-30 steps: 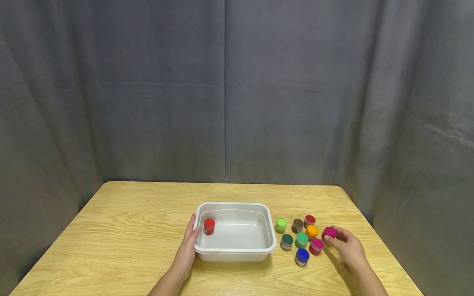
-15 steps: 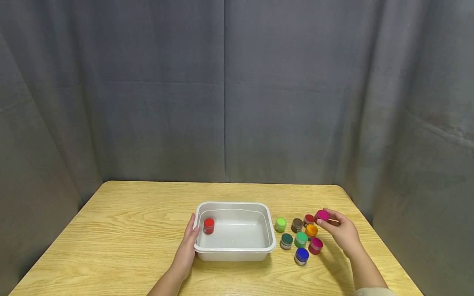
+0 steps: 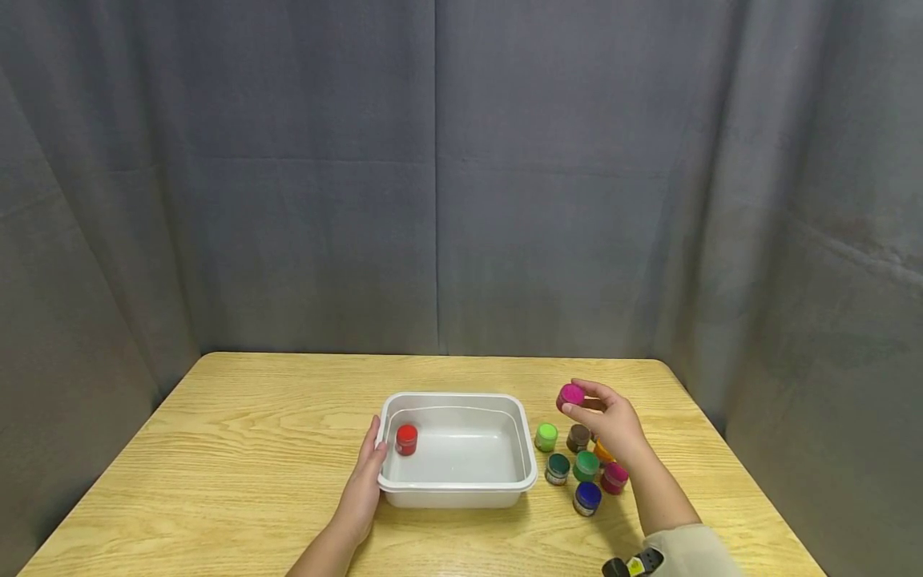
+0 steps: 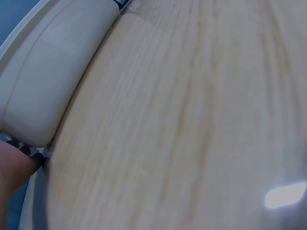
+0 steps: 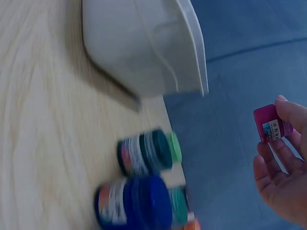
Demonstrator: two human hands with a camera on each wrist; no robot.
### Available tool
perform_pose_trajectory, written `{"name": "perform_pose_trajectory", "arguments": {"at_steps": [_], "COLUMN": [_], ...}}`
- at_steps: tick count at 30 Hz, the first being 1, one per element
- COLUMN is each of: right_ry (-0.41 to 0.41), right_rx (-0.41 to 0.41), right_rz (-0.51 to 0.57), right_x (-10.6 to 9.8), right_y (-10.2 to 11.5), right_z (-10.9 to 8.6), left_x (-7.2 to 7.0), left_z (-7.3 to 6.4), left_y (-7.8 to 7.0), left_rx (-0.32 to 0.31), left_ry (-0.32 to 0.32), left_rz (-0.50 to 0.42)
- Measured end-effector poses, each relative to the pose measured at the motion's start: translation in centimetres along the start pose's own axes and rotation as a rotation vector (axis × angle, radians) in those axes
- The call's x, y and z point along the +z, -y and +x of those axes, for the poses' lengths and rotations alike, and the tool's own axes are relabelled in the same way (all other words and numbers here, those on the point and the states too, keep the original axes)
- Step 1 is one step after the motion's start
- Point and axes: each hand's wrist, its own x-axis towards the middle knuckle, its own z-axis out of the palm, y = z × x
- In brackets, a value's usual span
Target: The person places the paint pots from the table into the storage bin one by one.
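My left hand (image 3: 360, 489) holds the left side of a white plastic tub (image 3: 457, 500), with its thumb at the rim. In the left wrist view its dark-looking fingertips (image 4: 37, 159) are at the tub's corner. A red-lidded paint jar (image 3: 407, 439) stands inside the tub, towards the left. Above the table, right of the tub, my right hand (image 3: 611, 418) pinches a magenta paint jar (image 3: 570, 396) between thumb and fingers. The right wrist view shows this jar tilted, with a small printed label.
Right of the tub several paint jars stand in a cluster: light green (image 3: 546, 437), brown (image 3: 578, 437), dark green (image 3: 558, 469), green (image 3: 586, 466), blue (image 3: 587, 498), magenta (image 3: 614, 478) and a partly hidden orange one (image 3: 602, 452). Grey curtains (image 3: 317, 200) surround the wooden table (image 3: 216, 481).
My right hand has lifted the magenta jar off the table and carried it left, over the back of the jar cluster. The left hand and the tub stay in place.
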Motion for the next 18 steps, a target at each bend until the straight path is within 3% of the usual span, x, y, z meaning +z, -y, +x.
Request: {"name": "perform_pose_trajectory", "arguments": {"at_steps": [18], "right_ry": [0.102], "right_rx": [-0.088], "right_rz": [0.055], "right_x": [7.2], "right_y": [3.7], "right_z": [2.0], "left_x": [0.0], "left_z": [0.0], "left_y": [0.0], "left_rx": [-0.011], "left_ry": [-0.007], "left_rz": [0.002]}}
